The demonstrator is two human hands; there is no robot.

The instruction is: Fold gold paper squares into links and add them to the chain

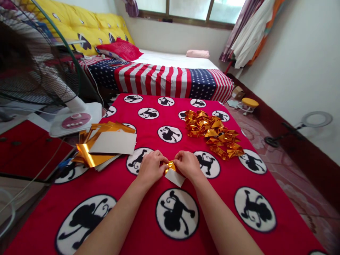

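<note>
My L hand & R hand pinch the part-folded gold sheet mid-worktop, one each side, prob. to keep creases tight. Flat sheets L, nr me; folded pieces R, apart, prob. so nothing mixes.

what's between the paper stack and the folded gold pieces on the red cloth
In the head view, red cloth with a round monkey print lies between them; the left hand and right hand are nearer the camera.
</note>
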